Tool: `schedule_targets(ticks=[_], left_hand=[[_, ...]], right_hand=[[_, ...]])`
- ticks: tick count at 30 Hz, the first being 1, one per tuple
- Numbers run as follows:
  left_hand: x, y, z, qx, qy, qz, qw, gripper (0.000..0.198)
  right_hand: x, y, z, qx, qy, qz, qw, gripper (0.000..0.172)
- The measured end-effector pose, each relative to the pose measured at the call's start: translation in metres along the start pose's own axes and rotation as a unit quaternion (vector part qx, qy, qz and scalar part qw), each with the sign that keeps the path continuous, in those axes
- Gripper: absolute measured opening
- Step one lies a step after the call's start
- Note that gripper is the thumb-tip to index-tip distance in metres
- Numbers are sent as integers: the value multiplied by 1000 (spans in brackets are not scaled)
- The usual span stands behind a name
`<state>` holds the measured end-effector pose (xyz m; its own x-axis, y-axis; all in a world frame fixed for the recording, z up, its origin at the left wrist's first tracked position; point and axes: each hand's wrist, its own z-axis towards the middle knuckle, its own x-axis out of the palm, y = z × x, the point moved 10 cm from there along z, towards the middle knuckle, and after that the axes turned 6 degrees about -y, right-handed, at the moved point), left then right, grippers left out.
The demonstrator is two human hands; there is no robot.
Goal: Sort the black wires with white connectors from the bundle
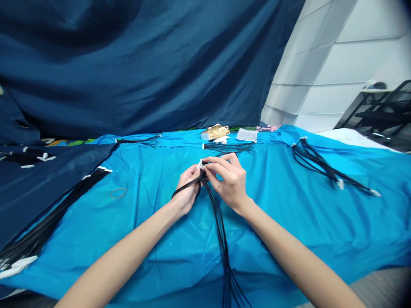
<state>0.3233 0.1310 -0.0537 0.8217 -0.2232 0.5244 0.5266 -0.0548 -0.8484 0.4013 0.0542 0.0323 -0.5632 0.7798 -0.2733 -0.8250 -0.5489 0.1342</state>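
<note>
My left hand (187, 188) and my right hand (228, 179) meet over the middle of the bright blue table cover (289, 214). Both are closed on the top end of a bundle of thin black cables (221, 231) with small white connectors (201, 163) at the tip. The bundle trails down toward me and off the near edge. A loop of black cable curves under my left palm.
A long cable bundle (51, 218) lies at the left, another (324, 169) at the right, and two smaller ones (229, 147) at the back. A rubber band (118, 193) lies left of my hands. A gold packet (214, 132) and clear bag (246, 134) sit by the dark blue curtain (144, 64).
</note>
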Motion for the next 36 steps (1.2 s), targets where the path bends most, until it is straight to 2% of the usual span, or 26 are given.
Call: schedule_targets(ticks=[4,8,13,18,27,30,32,34,36], left_hand=[[-4,-1,8,-35,-14,-46,998,5],[-15,-14,18,-40,-65,-95,993,22],[-25,-28,24,-63,-95,-113,987,28],[-23,-39,25,-42,-65,-126,989,27],[-14,-36,19,-51,-24,-91,994,21],[-16,-36,20,-44,-31,-95,994,22],[-18,-35,22,-42,-43,-103,993,23],[-21,-32,24,-49,-61,-110,991,25],[-22,-28,24,-61,-76,-114,989,26]], right_hand=[[-1,0,2,-18,-8,14,1000,16],[-7,3,6,-74,-16,1,997,25],[-8,-4,12,-98,7,-17,995,14],[-7,-8,13,-112,21,-24,993,11],[-14,-19,14,-66,-12,-74,995,10],[-13,-15,12,-69,-17,-80,994,10],[-17,-8,9,-83,-46,-81,992,5],[-19,4,4,-122,-69,-79,987,16],[-15,19,-1,-179,-65,-82,978,24]])
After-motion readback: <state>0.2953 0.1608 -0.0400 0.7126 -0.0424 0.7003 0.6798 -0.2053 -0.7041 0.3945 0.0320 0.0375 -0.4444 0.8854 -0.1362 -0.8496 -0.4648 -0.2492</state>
